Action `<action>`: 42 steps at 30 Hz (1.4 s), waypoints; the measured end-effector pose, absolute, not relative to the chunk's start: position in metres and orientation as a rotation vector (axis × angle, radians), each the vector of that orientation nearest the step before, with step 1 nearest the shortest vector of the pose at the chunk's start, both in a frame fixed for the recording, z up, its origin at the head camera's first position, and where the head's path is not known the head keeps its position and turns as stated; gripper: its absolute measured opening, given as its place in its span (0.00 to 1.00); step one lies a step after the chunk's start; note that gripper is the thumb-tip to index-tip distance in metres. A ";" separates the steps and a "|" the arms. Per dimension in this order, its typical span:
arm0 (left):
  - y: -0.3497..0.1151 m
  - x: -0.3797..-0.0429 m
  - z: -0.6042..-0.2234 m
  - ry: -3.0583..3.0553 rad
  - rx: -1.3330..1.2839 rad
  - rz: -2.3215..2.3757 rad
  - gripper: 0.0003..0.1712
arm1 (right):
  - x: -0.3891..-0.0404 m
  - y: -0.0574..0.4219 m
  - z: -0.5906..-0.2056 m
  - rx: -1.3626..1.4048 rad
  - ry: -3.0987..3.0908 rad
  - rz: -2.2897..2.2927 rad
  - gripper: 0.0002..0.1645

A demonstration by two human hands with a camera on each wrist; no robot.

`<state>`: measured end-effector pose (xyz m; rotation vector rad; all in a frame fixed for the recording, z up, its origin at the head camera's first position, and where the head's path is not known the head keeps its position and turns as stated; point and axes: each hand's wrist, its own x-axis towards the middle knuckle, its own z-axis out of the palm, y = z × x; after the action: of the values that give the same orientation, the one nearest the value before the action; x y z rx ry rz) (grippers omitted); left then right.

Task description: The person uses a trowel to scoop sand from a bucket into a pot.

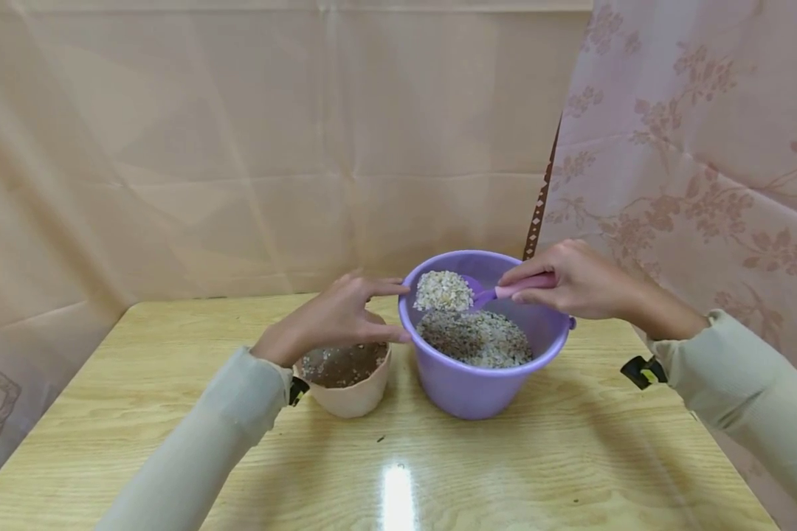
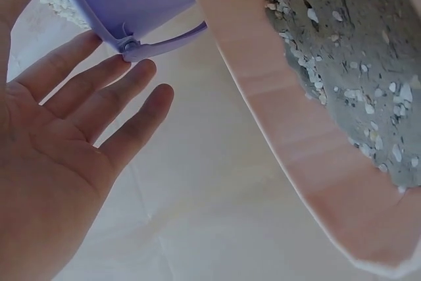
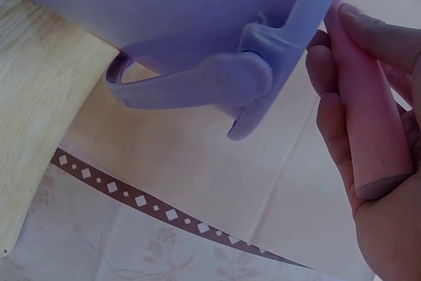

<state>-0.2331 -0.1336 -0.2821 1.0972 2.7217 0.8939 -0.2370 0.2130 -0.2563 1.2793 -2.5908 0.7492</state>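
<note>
My right hand (image 1: 578,284) grips the pink handle (image 3: 371,110) of a purple hand trowel (image 1: 531,282). Its blade bears a heap of pale gravel (image 1: 443,291) and hangs over the inside of a purple bucket (image 1: 478,391). Greyish gravel (image 1: 485,343) covers the bucket's floor. My left hand (image 1: 335,317) reaches across a peach plant pot (image 1: 352,402), its extended fingertips right at the bucket's left rim. In the left wrist view those fingers (image 2: 135,133) spread loosely beside the rim. Dark soil (image 2: 355,64) dotted with white gravel bits fills the pot's lower part.
Pot and bucket stand side by side on a light wooden table (image 1: 173,413). The bucket's carrying handle (image 3: 177,87) hangs down outside. Behind runs a beige cloth backdrop (image 1: 239,147), with a floral pink curtain (image 1: 704,184) at the right.
</note>
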 end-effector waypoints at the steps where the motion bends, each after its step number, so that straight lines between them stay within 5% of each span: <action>1: -0.134 -0.233 -0.282 2.713 1.100 0.907 0.43 | -0.237 0.213 -0.256 1.284 -2.587 0.748 0.15; 18: -0.155 -0.235 -0.291 2.781 1.121 0.854 0.42 | -0.239 0.209 -0.253 1.305 -2.593 0.723 0.15; 24: -0.168 -0.235 -0.302 2.806 1.083 0.735 0.32 | -0.240 0.206 -0.252 1.322 -2.561 0.698 0.15; 34: -0.190 -0.234 -0.313 2.778 1.015 0.706 0.53 | -0.241 0.201 -0.252 1.355 -2.526 0.678 0.15; 42: -0.199 -0.232 -0.313 2.703 1.033 0.675 0.56 | -0.240 0.195 -0.247 1.372 -2.500 0.656 0.15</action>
<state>-0.2317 -0.1992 -0.3126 1.0332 2.7032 0.6753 -0.2401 0.1948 -0.2467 1.3723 -2.5004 0.6564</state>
